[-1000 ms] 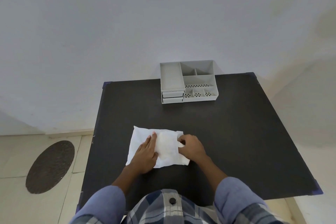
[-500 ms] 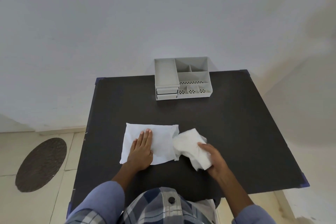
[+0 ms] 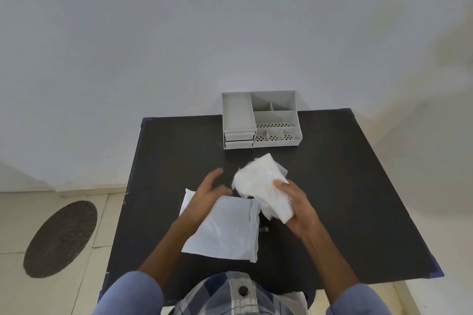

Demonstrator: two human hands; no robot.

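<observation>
Moved since the earlier frame: right hand [image 3: 297, 210] has carried the crumpled white paper wad [image 3: 258, 181] up and toward the far side of the desk. Left hand [image 3: 207, 192] has left its flat press on the sheet and now reaches toward the wad.

Head view, items as seen:

1. Right hand: fingers and thumb curled round the lower end of the crumpled white paper wad, which is held above the desk and just right of the sheet's far corner.
2. Left hand: fingers loosely spread, gripping nothing, just beside the wad. Contact with the sheet below cannot be told.
3. Flat white rectangular paper sheet [image 3: 227, 230]: lies on the near middle of the desk, partly covered by the left forearm.
4. Black square desk [image 3: 345, 186]: bears the sheet and item 5.
5. Grey plastic compartment organiser [image 3: 276, 143]: stands at the desk's far edge against the white wall [image 3: 179, 33], well apart from both hands.
6. Dark oval woven mat [image 3: 60, 239]: lies on the pale tiled floor [image 3: 15, 212], left of the desk.
</observation>
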